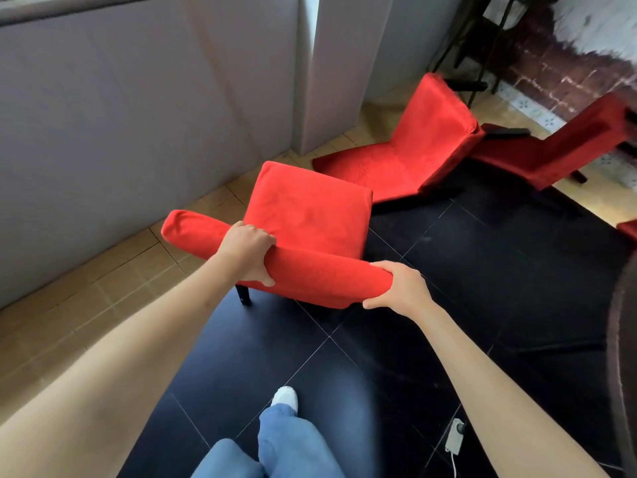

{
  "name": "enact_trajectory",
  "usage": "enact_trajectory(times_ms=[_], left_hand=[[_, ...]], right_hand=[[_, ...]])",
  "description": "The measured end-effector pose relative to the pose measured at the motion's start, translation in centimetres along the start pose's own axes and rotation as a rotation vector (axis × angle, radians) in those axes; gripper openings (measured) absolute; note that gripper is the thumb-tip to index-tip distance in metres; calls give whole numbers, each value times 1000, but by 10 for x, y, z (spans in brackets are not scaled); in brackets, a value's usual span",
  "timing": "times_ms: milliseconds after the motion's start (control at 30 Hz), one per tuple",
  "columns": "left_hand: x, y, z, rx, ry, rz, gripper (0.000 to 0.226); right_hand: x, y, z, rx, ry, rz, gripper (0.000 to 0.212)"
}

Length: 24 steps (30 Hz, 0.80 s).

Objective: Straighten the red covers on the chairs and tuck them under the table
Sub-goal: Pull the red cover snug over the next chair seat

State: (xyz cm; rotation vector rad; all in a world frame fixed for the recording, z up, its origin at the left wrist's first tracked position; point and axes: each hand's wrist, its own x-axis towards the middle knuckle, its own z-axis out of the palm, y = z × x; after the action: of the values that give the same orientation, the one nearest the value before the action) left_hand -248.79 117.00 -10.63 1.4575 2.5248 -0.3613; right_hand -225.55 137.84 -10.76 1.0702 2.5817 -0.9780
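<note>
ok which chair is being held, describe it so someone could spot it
Start at the grey wall on the left. The chair nearest it stands upright on its legs, both hands gripping its red backrest; the other red chairs behind lie tipped over on the floor.

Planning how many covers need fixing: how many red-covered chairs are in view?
3, maybe 4: one upright chair held by both hands, one tipped chair behind it, another tipped chair far right. A red scrap at the right edge may be a fourth.

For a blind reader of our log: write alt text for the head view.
Both hands grip the top of a red-covered chair's backrest, left hand near its middle, right hand at its end. Two more red-covered chairs lie tipped over on the floor beyond.
</note>
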Motion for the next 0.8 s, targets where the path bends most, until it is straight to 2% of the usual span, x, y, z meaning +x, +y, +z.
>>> enact_trajectory(times_ms=[267,467,800], left_hand=[[-49,2,13,2,11,-9,61],[-103,-19,28,-20,-7,-52,73],[-219,-29,58,-36,-38,-171,61]], right_hand=[[-27,-6,18,10,-19,11,84],[-51,-32,44,13,-76,-24,84],[-114,-65,99,-52,-157,-111,86]])
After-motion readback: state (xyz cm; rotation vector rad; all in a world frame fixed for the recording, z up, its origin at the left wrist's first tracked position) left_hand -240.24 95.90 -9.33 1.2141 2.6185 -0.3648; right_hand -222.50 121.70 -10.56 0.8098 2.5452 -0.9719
